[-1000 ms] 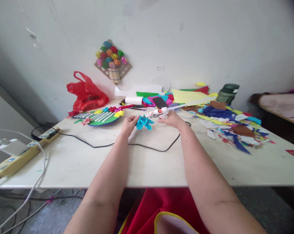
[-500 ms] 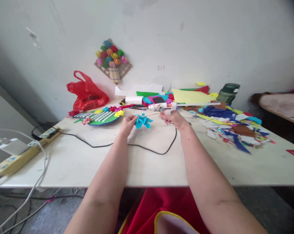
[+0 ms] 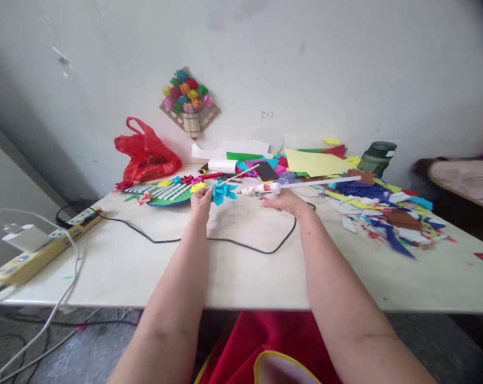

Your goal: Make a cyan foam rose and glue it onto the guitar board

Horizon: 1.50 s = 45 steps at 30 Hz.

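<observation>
Pinched in the fingers of my left hand [image 3: 202,204] is a bright blue paper flower [image 3: 224,193]. A thin wooden stick [image 3: 241,173] slants up and right from the flower; where it meets the flower is hidden. My right hand [image 3: 284,201] is closed around a white hot glue gun [image 3: 261,189], whose nozzle points left at the flower with a small gap between them. From the gun's back end a long white glue stick [image 3: 325,182] sticks out to the right. A black cord [image 3: 241,244] loops over the table below both hands.
Left of my hands lies a green disc [image 3: 173,201] with white rolls and paper flowers. A red plastic bag [image 3: 145,152] stands behind it. Paper scraps [image 3: 389,210] and a dark green bottle [image 3: 377,157] are at right; a dark phone [image 3: 267,171] lies behind the gun. A power strip [image 3: 45,245] sits at left.
The wooden stick has swung from nearly level to slanting upward, its far end away from my right hand. My left hand and the flower have shifted slightly left, and the glue gun's nozzle is lower.
</observation>
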### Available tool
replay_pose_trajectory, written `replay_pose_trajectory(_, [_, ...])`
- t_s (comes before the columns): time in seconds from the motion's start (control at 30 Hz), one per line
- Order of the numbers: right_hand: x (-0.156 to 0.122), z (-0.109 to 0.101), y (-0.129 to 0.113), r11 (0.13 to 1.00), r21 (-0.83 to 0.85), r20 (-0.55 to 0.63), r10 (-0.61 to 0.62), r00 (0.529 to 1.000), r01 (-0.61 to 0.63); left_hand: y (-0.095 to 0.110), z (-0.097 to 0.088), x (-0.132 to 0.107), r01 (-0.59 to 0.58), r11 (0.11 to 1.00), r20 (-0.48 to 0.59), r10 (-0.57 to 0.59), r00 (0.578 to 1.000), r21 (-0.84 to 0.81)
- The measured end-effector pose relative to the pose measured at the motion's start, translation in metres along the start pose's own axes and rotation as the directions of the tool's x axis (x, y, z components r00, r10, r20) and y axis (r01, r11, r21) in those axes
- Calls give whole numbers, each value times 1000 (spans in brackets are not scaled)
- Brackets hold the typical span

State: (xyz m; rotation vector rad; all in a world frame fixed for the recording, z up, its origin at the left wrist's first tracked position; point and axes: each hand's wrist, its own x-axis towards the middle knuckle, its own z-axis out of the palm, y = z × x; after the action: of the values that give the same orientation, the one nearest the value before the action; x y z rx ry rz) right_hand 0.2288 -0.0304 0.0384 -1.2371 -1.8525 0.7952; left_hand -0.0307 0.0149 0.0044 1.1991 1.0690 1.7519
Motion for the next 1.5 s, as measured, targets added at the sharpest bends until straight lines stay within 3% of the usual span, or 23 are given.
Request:
replay_pose_trajectory(0.1, [3,3,1,939,-344,-45,-14,999,-2,2,-2,2,11,1000,-66,-12,998,-10])
replay_pose_trajectory(0.23, [8,15,3,844,-536,-15,14,1000,-20,6,0,-2,33,999,-38,-34,999,-34])
replay_pose_trajectory(0.4, [16,36,12,772,-634,68,5,998,39,9,7,-9,20,1000,84,-19,996,-18])
replay_pose_trajectory(0.57, [18,42,17,742,-669,61,-11,998,49,7,11,-12,2,1000,175,1,985,-12])
replay_pose_trajectory(0.83, [15,45,10,654,-756,74,65,995,14,6,13,-14,-29,999,217,22,976,31])
replay_pose_trajectory(0.97, [11,43,4,586,-810,41,40,998,9,4,13,-13,-23,998,220,10,975,56])
replay_pose_trajectory(1.13, [9,42,-6,554,-831,-80,-45,996,-42,2,11,-12,-50,995,230,30,973,85])
replay_pose_trajectory(1.27, [7,43,-17,600,-797,-205,-171,964,-63,-1,10,-11,-64,991,251,32,968,121])
replay_pose_trajectory(1.4, [6,39,-24,592,-798,-199,-430,881,109,-1,10,-12,-49,989,292,7,957,137])
replay_pose_trajectory(1.5, [7,37,-22,584,-787,-116,-455,883,197,2,11,-14,-34,992,333,-9,943,123])
